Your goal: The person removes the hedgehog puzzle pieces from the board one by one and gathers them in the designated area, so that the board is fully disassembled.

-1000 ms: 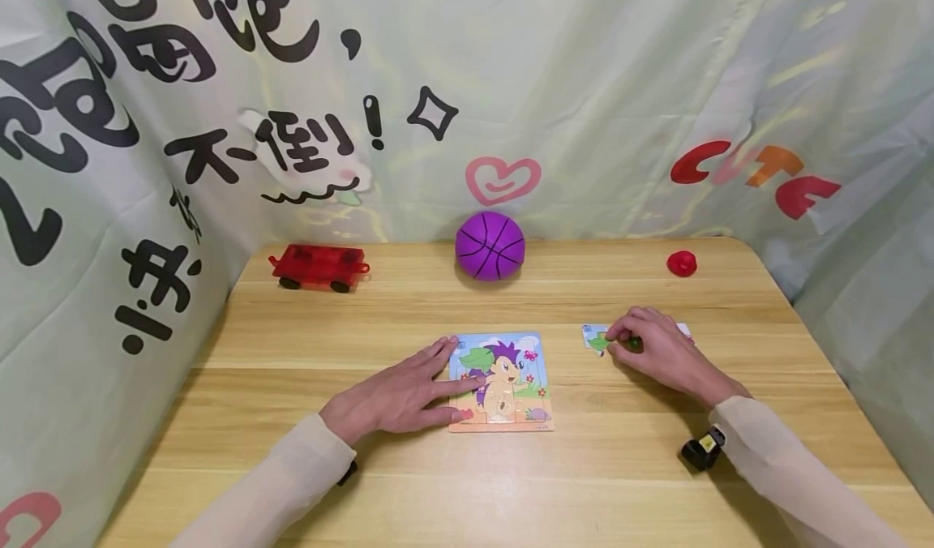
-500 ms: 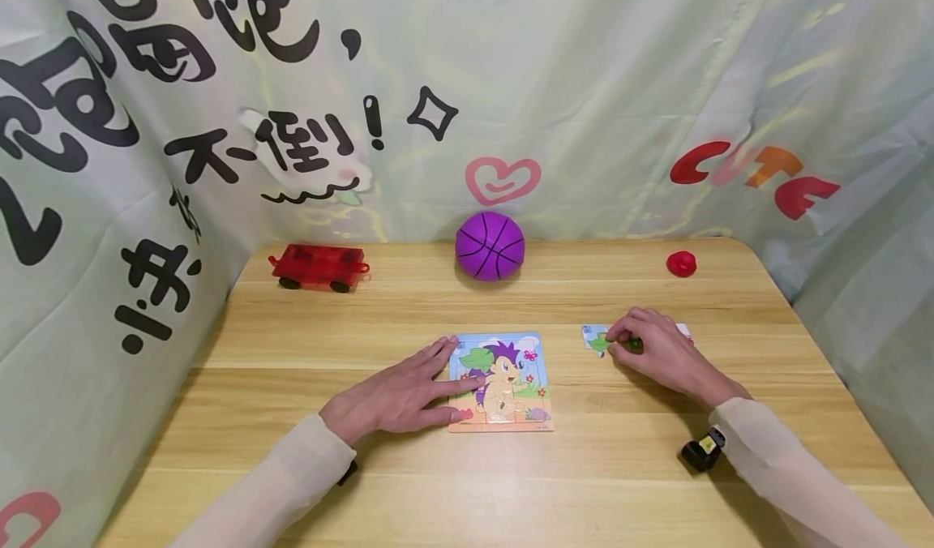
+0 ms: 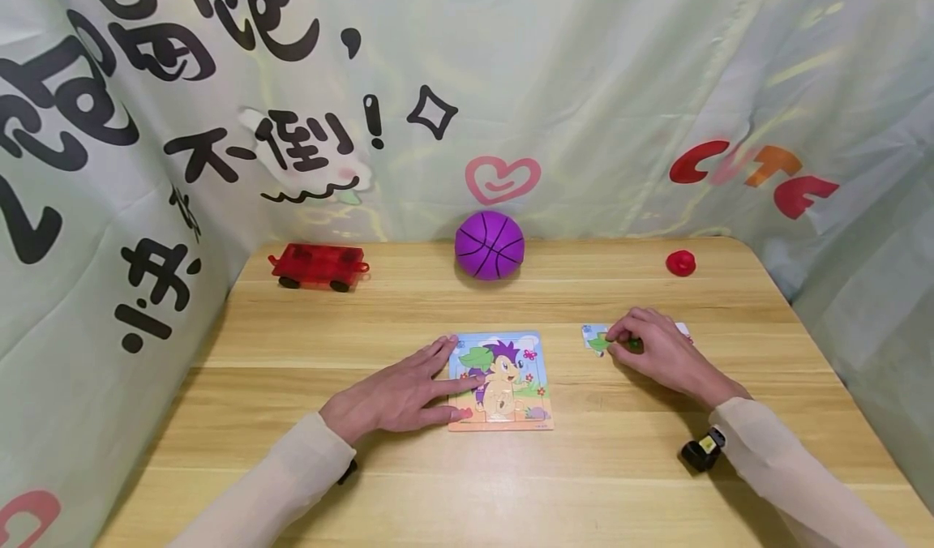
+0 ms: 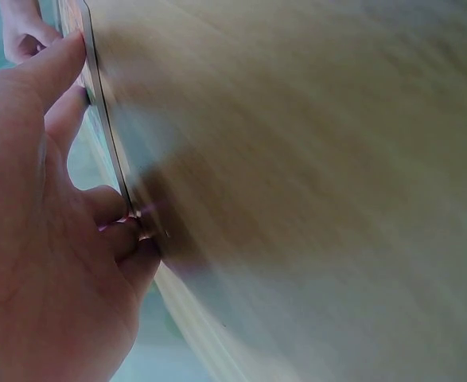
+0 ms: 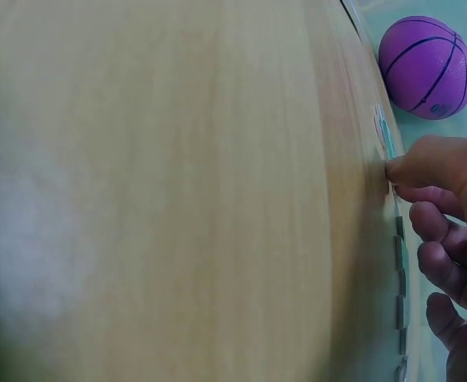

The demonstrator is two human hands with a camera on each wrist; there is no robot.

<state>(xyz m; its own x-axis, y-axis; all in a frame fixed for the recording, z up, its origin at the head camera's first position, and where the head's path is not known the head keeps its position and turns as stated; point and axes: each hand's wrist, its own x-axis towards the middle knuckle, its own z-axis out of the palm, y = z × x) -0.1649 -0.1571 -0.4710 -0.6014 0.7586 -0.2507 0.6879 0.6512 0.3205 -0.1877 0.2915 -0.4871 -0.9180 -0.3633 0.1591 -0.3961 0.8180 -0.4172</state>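
Note:
A square hedgehog jigsaw puzzle [image 3: 511, 394] lies flat on the table, its picture showing a leaf, purple spines and flowers. Across its left side rests my left hand [image 3: 397, 390], fingers spread, with fingertips on the picture and at the left edge. To the right, my right hand [image 3: 660, 357] has thumb and index finger pinching a blue-and-green puzzle piece [image 3: 594, 337]. In the right wrist view that puzzle piece [image 5: 383, 131] sticks out past the thumb tip, close to the tabletop. The right palm hides much of what lies beneath.
More puzzle pieces [image 3: 683, 330] lie under and beyond the right hand, lined up edge to edge in the right wrist view. Along the back of the table [image 3: 467, 491] are a red toy wagon [image 3: 321, 266], a purple ball [image 3: 490, 246] and a small red object [image 3: 682, 263]. Printed curtains hang behind.

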